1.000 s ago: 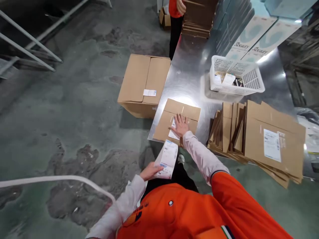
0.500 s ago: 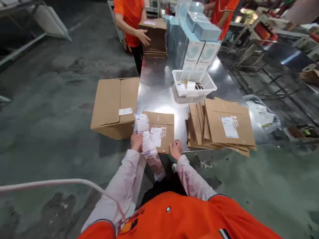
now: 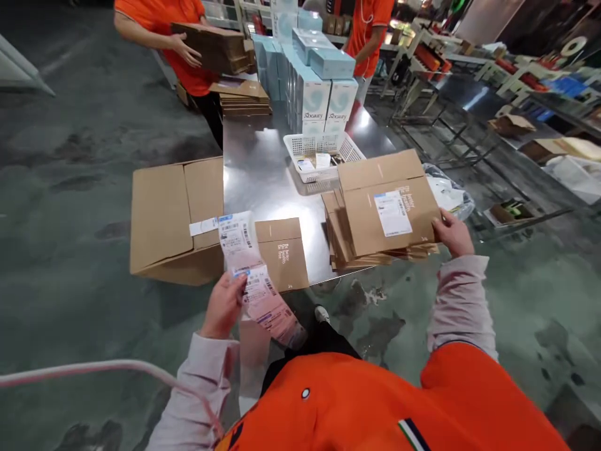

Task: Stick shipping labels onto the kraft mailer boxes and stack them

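My left hand (image 3: 224, 305) pinches a long strip of printed shipping labels (image 3: 257, 285), which hangs down past the table's front edge. Partly behind the strip, a flat folded carton (image 3: 283, 254) with printed words and no label in sight lies on the metal table (image 3: 253, 147). Out to the right, my right hand (image 3: 454, 234) grips the right edge of a flat carton (image 3: 361, 210) bearing a white shipping label (image 3: 393, 213). That carton is over a pile of flat cartons (image 3: 335, 235); whether it rests fully on them I cannot tell.
A large brown box (image 3: 162, 219) stands left of the table. A white plastic basket (image 3: 300, 147) holds papers, with stacked light-blue boxes (image 3: 313, 94) behind it. One co-worker (image 3: 188, 62) holds flat cartons (image 3: 213, 47); another person (image 3: 370, 37) stands beyond. A pale cable (image 3: 117, 364) crosses lower left.
My right hand has moved right with the labelled carton to the pile, uncovering an unlabelled carton. My left hand has lifted the label strip nearer. The co-worker has raised some flat cartons.
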`<state>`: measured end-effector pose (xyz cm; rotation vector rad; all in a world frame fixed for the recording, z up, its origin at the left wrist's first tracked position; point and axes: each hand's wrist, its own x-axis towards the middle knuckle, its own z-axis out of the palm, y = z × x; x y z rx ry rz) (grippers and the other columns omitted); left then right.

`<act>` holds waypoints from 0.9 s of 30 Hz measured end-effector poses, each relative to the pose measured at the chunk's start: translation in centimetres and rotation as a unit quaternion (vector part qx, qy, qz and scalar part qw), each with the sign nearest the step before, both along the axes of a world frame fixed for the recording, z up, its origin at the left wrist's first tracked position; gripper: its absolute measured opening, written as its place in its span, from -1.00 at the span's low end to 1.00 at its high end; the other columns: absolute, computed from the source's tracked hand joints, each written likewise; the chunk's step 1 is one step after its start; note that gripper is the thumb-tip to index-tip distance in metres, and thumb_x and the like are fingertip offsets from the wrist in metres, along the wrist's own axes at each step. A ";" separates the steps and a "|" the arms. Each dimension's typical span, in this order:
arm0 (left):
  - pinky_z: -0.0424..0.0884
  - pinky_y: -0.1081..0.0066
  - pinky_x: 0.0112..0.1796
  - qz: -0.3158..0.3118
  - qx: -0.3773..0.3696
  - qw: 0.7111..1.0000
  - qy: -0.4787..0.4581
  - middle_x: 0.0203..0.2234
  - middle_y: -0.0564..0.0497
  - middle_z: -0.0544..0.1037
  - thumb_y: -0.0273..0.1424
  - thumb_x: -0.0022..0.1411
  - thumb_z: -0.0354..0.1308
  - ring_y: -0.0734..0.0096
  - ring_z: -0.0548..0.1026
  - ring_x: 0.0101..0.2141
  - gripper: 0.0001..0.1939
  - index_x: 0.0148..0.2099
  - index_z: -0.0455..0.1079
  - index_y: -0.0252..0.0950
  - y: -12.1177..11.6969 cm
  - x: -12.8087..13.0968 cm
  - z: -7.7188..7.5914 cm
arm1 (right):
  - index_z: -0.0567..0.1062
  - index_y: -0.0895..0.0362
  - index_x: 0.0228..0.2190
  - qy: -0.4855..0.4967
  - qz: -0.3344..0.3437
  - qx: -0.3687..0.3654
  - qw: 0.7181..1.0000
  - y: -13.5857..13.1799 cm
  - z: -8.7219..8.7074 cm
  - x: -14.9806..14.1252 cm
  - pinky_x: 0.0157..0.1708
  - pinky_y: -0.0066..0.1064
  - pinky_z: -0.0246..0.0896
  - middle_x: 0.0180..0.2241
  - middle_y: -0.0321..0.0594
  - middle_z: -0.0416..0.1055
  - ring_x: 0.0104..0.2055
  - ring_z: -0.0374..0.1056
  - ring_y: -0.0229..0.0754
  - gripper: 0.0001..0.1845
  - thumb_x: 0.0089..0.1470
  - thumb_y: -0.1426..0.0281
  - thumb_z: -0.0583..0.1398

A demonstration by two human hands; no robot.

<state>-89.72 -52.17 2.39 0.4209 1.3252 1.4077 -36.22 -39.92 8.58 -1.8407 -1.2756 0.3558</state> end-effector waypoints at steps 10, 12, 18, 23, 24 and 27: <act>0.47 0.33 -0.20 -0.169 -0.030 0.981 0.091 -0.31 -0.13 0.64 -0.16 -0.23 0.48 0.20 0.56 -0.28 -0.51 -0.27 0.55 -0.35 -2.3 4.3 -1.4 | 0.54 0.16 -0.05 0.369 0.382 -0.173 0.830 -9.0 -10.4 -32.9 -0.05 -0.13 0.48 -0.05 0.01 0.56 -0.07 0.51 0.00 -0.28 -0.12 -0.07 0.38; 0.45 0.31 -0.12 -0.115 -0.008 0.989 0.094 -0.21 -0.17 0.64 -0.17 -0.23 0.48 0.15 0.56 -0.19 -0.48 -0.21 0.56 -0.36 -2.3 3.6 -1.4 | 0.58 0.17 -0.19 0.387 0.374 -0.202 0.818 -10.2 -11.4 -34.9 -0.04 -0.10 0.48 -0.15 -0.02 0.61 -0.14 0.53 0.00 -0.41 -0.10 -0.03 0.38; 0.39 0.39 -0.30 -0.037 -0.042 0.994 0.093 -0.46 -0.06 0.57 -0.12 -0.20 0.45 0.32 0.45 -0.40 -0.56 -0.37 0.53 -0.38 -2.6 3.3 -4.1 | 0.67 0.15 -0.23 0.270 0.463 -0.220 0.815 -6.6 -10.6 -34.7 -0.09 -0.19 0.48 -0.23 -0.11 0.64 -0.18 0.56 -0.01 -0.56 -0.15 0.14 0.42; 0.26 0.48 -0.43 0.048 -0.093 0.986 0.131 -0.67 0.09 0.34 -0.07 -0.07 0.42 0.42 0.36 -0.48 -0.51 -0.60 0.27 -0.29 -2.6 5.0 -8.1 | 0.71 0.08 -0.35 0.138 0.485 -0.192 0.842 -5.1 -11.9 -35.1 -0.09 -0.15 0.48 -0.32 -0.16 0.65 -0.22 0.57 0.02 -0.73 -0.02 0.16 0.37; 0.25 0.49 -0.43 0.052 -0.100 0.986 0.125 -0.68 0.10 0.32 -0.07 -0.09 0.45 0.42 0.37 -0.47 -0.49 -0.61 0.24 -0.29 -2.4 5.0 -8.7 | 0.71 0.08 -0.34 0.128 0.477 -0.188 0.849 -4.9 -12.7 -35.4 -0.10 -0.16 0.48 -0.32 -0.16 0.65 -0.23 0.56 0.01 -0.72 -0.02 0.15 0.37; 0.35 0.45 -0.39 0.017 -0.114 0.991 0.072 -0.57 0.03 0.49 -0.14 -0.28 0.56 0.33 0.47 -0.42 -0.51 -0.49 0.41 -0.34 -1.9 4.4 -10.1 | 0.70 0.10 -0.36 0.084 0.455 -0.161 0.872 -3.1 -15.3 -36.8 -0.04 -0.19 0.46 -0.24 -0.12 0.62 -0.16 0.54 -0.02 -0.76 0.03 0.19 0.35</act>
